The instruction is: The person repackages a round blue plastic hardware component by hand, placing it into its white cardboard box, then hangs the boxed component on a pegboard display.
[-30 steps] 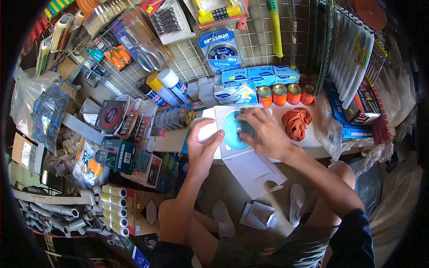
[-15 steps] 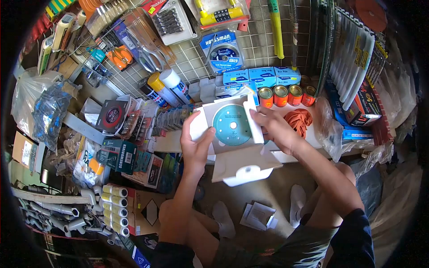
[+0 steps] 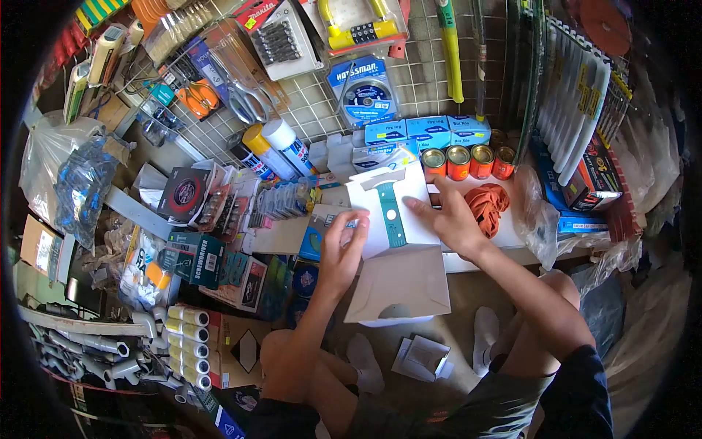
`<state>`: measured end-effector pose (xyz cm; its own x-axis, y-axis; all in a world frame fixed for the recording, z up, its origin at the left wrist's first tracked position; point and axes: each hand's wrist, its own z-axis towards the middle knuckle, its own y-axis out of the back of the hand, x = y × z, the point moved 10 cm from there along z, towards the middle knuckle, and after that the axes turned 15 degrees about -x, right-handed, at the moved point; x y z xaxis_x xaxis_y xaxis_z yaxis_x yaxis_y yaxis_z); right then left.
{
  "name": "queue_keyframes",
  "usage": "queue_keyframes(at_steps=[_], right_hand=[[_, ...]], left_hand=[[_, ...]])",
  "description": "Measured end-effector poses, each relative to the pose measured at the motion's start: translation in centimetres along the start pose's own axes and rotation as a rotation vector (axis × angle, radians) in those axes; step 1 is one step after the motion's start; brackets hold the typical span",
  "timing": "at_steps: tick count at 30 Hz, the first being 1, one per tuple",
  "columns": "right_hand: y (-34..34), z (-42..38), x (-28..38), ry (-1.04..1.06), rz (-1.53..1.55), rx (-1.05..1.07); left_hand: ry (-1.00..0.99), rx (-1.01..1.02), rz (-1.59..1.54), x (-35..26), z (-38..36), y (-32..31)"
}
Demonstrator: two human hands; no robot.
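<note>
A white cardboard box [image 3: 371, 235] is held up in front of me, its two side flaps folded inward. Between them shows a strip of a teal cutting disc [image 3: 392, 214] with a centre hole; the flaps hide its sides. The box's lid [image 3: 401, 284] hangs open toward me. My right hand [image 3: 455, 219] grips the right side, thumb on the flap and other fingers behind. My left hand [image 3: 342, 245] is at the left edge, its curled fingers closed against that flap.
Behind the box stand several orange cans [image 3: 458, 162] and blue cartons [image 3: 428, 132]. An orange-red cloth [image 3: 485, 208] lies on the white shelf. Spray cans [image 3: 287, 146] and a screwdriver box [image 3: 199, 257] are at left. A small open carton [image 3: 422, 357] lies on the floor between my feet.
The side flaps have folded inward over the disc, leaving only a strip of it in view. My left fingers have curled, and the lid has swung to face me more.
</note>
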<state>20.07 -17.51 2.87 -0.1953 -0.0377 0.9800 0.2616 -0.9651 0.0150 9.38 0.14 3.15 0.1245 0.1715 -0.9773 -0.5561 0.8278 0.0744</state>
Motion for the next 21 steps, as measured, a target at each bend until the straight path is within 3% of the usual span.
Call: queue_keyframes(at_steps=[3,7,8,11,12,15,18,19,21], right_hand=[[-1.2,-0.5,0.8,-0.008,0.087,0.092],[-0.5,-0.5,-0.3,-0.286,0.067,0.153],[-1.2,-0.8,-0.1,-0.321,0.101,0.297],[-2.2,-1.8,3.6,-0.029,0.185,0.455],[-2.6,-2.9,4.2,-0.077,0.148,0.572],[-2.9,-4.1,3.4,0.063,-0.084,0.72],[-2.4,-3.8,3.2,-0.109,-0.071,0.574],[-2.3,-3.5,2.8,-0.188,-0.066,0.509],[-2.1,-2.4,2.2,-0.176,0.025,0.353]], left_hand=[[0.02,0.011,-0.04,0.8,0.2,0.3],[-0.026,-0.086,-0.16,-1.0,1.0,1.5],[0.035,-0.099,-0.21,-0.8,1.1,1.7],[0.113,-0.152,-0.23,1.0,1.9,2.8],[0.042,-0.157,-0.232,1.1,2.6,2.9],[0.084,-0.21,-0.182,1.7,2.1,3.2],[0.143,-0.131,-0.216,0.2,0.8,2.7],[-0.017,-0.23,-0.207,-0.8,0.5,3.3],[0.064,-0.173,-0.093,1.0,1.1,3.4]])
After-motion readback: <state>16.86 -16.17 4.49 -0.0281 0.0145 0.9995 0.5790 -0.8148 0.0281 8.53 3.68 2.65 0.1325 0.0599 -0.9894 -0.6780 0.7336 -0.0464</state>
